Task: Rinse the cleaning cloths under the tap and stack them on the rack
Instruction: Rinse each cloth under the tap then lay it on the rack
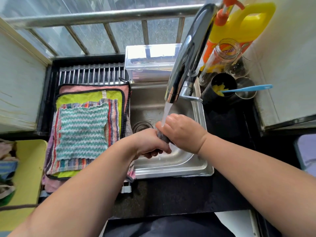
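Over at the steel sink (171, 168) the left hand (150, 142) and right hand (181, 132) are both clenched tight around a twisted dark grey cloth (162, 136), held under the tap (188, 53) (water running). Left of it, several cloths lie stacked flat on the drying rack (90, 74), a green-and-white zigzag cloth (82, 130) on top.

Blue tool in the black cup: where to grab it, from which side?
Probably best to grip the blue tool by its free handle end, from above, fingers across the thin shaft. The handle juts right out of the black cup, nearly level, over a glass, so it is exposed there. Its head is hidden in the cup, and the tap crowds the left.
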